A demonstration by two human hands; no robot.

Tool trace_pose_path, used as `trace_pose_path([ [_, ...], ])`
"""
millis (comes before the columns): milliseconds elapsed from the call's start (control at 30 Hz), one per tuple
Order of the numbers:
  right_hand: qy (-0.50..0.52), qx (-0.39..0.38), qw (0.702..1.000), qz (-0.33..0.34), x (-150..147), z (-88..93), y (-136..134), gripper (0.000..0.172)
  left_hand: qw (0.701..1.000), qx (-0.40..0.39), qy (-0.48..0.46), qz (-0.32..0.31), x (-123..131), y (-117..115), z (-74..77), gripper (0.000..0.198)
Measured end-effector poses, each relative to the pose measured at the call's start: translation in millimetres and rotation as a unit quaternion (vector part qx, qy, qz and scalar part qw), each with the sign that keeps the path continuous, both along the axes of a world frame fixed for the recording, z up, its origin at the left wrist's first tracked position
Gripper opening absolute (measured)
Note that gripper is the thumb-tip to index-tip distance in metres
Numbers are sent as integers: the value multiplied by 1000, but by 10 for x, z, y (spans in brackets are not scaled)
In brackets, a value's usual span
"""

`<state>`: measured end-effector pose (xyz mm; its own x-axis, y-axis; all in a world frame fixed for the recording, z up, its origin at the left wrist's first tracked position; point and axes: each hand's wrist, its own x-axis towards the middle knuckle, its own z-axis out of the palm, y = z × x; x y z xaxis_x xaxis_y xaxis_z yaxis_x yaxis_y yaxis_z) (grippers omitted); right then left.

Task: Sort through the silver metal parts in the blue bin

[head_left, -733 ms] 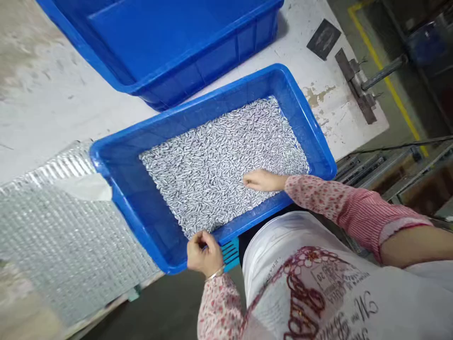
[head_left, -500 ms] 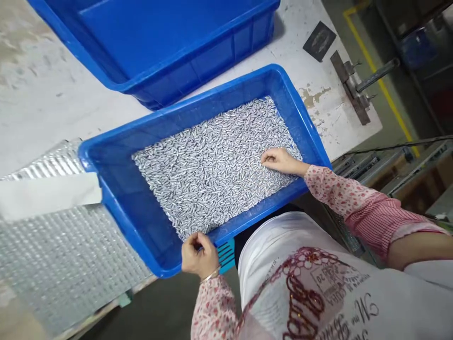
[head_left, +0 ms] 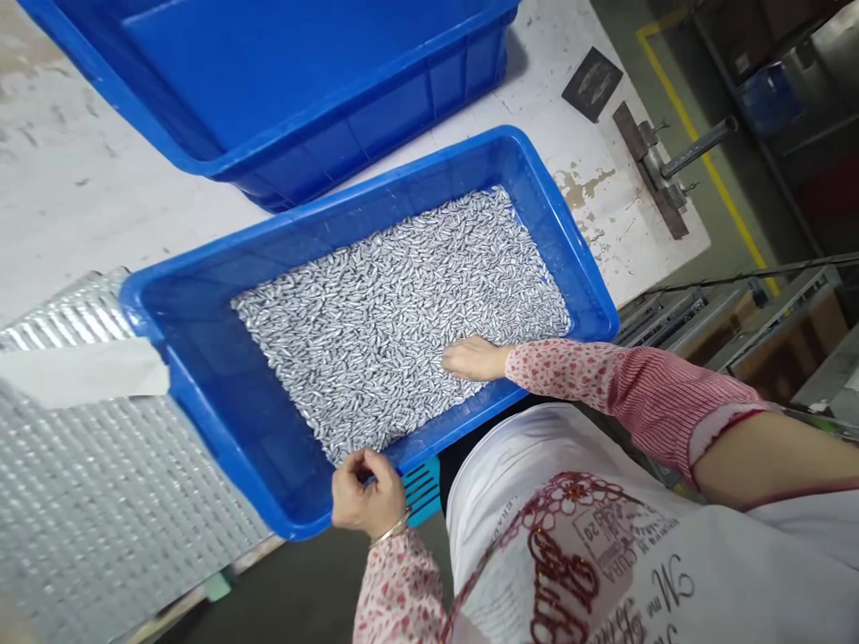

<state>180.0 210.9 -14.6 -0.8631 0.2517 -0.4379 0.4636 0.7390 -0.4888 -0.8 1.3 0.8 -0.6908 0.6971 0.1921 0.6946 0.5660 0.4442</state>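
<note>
A blue plastic bin [head_left: 221, 456] holds a wide layer of small, silvery, elongated metal pieces [head_left: 376, 313]. Palm down, my right hand [head_left: 475, 358] rests on the pieces near the bin's near side, its fingers stretched out towards the left; the fingertips are partly hidden. My left hand [head_left: 368, 492] is at the near rim, towards the bin's left corner. Its thumb and fingers are curled together in a pinch, and whatever they hold, if anything, cannot be made out.
A second blue bin [head_left: 376, 134] stands just behind on the white worktable [head_left: 73, 206]. To the left lie ridged silvery sheets [head_left: 100, 474] with a white strip [head_left: 87, 371] across them. A dark square plate [head_left: 591, 84] and a metal clamp-like fixture [head_left: 654, 165] are at the right.
My right hand has moved left and nearer to me across the pieces, going from a curled pinch to stretched fingers. My left hand stays at the rim. The whole view has shifted slightly.
</note>
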Motion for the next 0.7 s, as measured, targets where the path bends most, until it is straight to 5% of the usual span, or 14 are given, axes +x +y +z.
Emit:
trace_pose_path([
  [133, 67, -143, 981, -111, 118, 23, 115, 9, 1000, 3, 10, -10, -9, -23, -18, 17],
  [267, 195, -259, 909, -261, 433, 280, 326, 11, 1000, -8, 6, -5, -25, -23, -18, 17],
  [433, 344, -90, 771, -528, 1236, 626, 779, 14, 1000, -15, -5, -10, -58, -35, -33, 16],
  [567, 337, 43, 651, -679, 2017, 432, 1102, 15, 1000, -23, 8, -18, -77, -51, -34, 17],
  [700, 174, 82, 663, -723, 2498, -16, 1130, 16, 999, -29, -2, -20, -87, -35, -6, 17],
])
